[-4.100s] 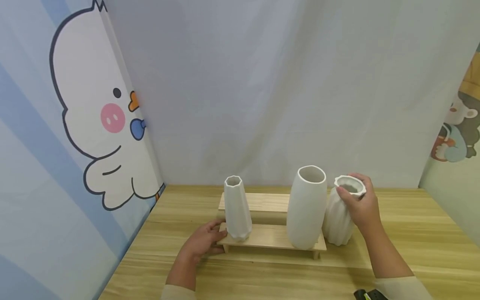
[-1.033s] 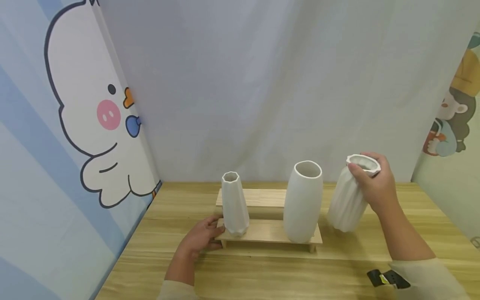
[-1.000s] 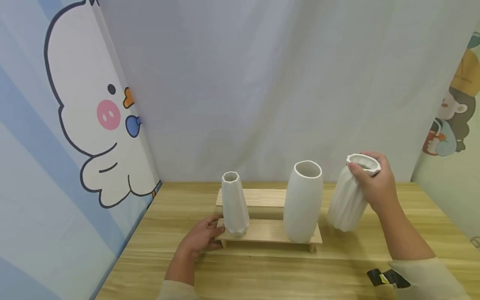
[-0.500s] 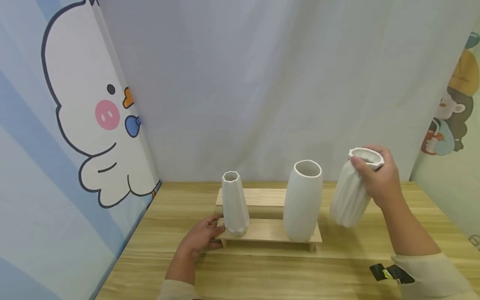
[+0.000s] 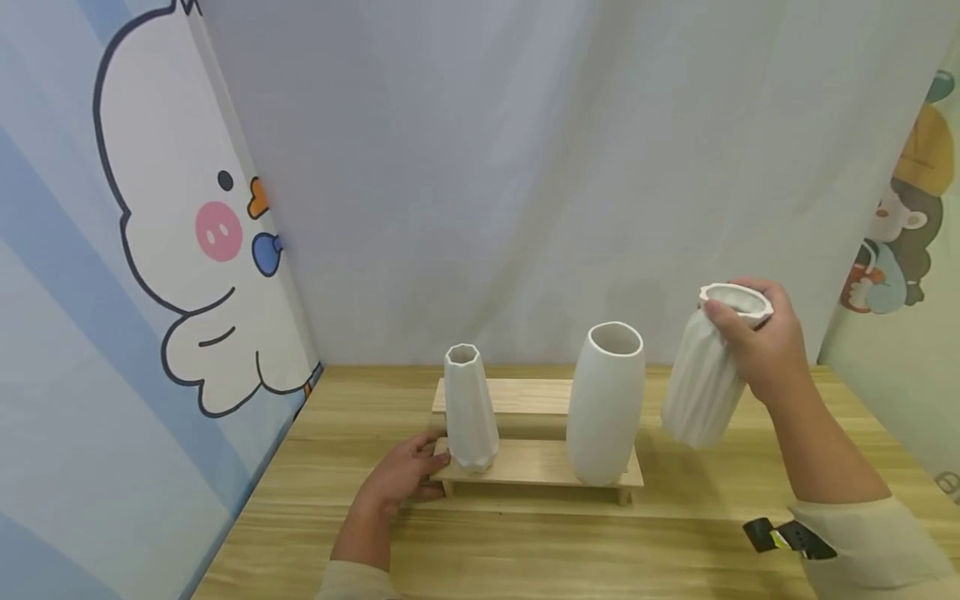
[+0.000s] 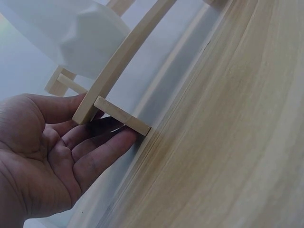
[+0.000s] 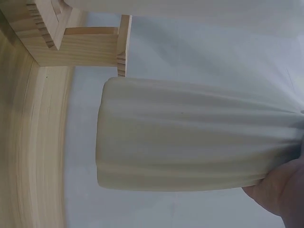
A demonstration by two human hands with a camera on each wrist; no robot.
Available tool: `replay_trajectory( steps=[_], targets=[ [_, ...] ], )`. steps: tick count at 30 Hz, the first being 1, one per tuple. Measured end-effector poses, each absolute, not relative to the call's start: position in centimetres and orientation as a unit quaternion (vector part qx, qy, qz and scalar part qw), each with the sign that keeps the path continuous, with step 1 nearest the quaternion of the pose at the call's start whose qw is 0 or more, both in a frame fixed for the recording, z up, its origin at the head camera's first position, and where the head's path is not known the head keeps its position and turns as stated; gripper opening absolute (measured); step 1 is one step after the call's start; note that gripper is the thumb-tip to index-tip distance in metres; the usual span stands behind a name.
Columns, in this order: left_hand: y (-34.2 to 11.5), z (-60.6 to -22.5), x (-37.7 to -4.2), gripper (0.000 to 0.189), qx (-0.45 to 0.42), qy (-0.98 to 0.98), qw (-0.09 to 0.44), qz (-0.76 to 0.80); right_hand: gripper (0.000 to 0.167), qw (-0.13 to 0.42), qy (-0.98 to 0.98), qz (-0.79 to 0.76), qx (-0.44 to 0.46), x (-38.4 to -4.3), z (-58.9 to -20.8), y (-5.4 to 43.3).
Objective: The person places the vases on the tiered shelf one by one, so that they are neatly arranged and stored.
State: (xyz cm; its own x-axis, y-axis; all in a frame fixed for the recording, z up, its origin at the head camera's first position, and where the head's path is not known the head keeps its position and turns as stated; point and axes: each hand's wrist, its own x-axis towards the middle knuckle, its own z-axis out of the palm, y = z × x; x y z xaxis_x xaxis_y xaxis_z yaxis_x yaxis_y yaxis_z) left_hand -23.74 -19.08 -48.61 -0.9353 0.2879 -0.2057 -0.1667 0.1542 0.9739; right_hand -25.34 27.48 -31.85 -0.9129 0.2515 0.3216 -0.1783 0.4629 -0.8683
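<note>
A white ribbed vase (image 5: 705, 375) hangs tilted above the table at the right. My right hand (image 5: 772, 350) grips it near the scalloped rim, thumb on the near side. In the right wrist view the ribbed vase (image 7: 190, 137) shows its base clear of the tabletop. My left hand (image 5: 405, 471) holds the left end of a two-step wooden stand (image 5: 532, 462). The left wrist view has the thumb on the lower board and fingers (image 6: 107, 159) beneath, by the leg. On the lower step stand a slim faceted vase (image 5: 471, 412) at left and a tall smooth vase (image 5: 606, 408) at right.
The upper step (image 5: 525, 396) of the stand lies behind the two standing vases. A wood-grain table (image 5: 525, 554) runs up to a grey cloth backdrop (image 5: 525, 183). A cartoon-printed panel (image 5: 172, 250) borders the left side; another printed panel (image 5: 900, 333) borders the right.
My right hand has lifted the ribbed vase from beside the stand's right end, up and to the right, with its rim leaning right. My left hand stays on the stand.
</note>
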Motion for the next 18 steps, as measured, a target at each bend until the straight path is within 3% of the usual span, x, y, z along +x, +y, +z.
replay_trajectory(
  steps=[18],
  targets=[
    [-19.0, -48.3, -23.5, 0.060, 0.043, 0.741, 0.168, 0.649, 0.047, 0.215, -0.828, 0.518, 0.000, -25.9, -29.6, 27.0]
  ],
)
